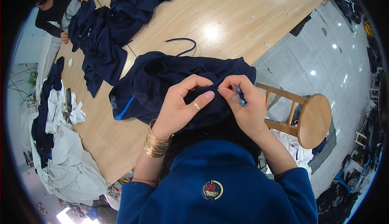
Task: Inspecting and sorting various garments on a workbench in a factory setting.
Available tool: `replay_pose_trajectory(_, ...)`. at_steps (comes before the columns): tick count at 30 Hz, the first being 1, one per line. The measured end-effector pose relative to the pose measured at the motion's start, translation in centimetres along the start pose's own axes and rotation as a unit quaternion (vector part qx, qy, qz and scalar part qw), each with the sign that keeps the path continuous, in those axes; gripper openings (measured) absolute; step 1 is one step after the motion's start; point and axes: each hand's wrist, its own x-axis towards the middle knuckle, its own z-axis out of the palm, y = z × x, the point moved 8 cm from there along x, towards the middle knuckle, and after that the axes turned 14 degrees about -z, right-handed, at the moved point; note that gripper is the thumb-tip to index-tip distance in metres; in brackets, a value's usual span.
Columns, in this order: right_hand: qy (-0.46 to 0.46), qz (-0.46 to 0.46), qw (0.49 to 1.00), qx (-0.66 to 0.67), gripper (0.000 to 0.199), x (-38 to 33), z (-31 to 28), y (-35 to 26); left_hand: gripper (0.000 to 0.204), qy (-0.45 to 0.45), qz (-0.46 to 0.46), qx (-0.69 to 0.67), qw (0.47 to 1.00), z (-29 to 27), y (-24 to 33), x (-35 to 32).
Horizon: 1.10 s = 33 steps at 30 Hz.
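Observation:
A dark navy garment (150,78) lies bunched at the near edge of the table, with a bright blue strip along its left end. My left hand (180,102), with a ring and several gold bangles, is closed on its fabric. Close by on the right, my right hand (249,108) pinches the same cloth between thumb and forefinger. A small blue-handled tool (241,96) is tucked in the right palm; its kind is mostly hidden by the fingers. A thin dark cord (190,48) curls out from the garment's far side.
The wooden table (227,25) carries scattered small white bits. More navy garments (117,21) lie at the far left, where another person (58,9) handles them. White cloth (73,159) hangs over the left edge. A round wooden stool (315,121) lies tipped at the right.

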Motion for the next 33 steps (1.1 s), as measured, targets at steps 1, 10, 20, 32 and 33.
replay_pose_trajectory(1,0.001,0.0,1.0,-0.001,0.012,0.0,-0.1,0.2,0.018,0.007,-0.015,0.01,1.0,0.0,0.3,-0.1)
replay_pose_trajectory(10,0.039,0.093,0.99,0.096,0.021,-0.6,-3.8,0.0,0.018,-0.033,0.011,-0.07,0.997,-0.2,0.6,-0.7)
replay_pose_trajectory(20,-0.077,-0.14,0.954,-0.253,0.031,0.2,-3.5,-3.9,0.018,-0.053,0.008,-0.107,0.993,0.0,1.0,-0.9)
replay_pose_trajectory(32,-0.081,-0.175,0.923,-0.332,0.03,0.2,-3.2,-4.6,0.017,-0.037,0.013,-0.076,0.996,-0.1,1.2,-1.0)
replay_pose_trajectory(33,-0.082,-0.176,0.922,-0.335,0.03,0.2,-3.2,-4.6,0.017,-0.038,0.011,-0.074,0.996,0.0,1.3,-1.0)
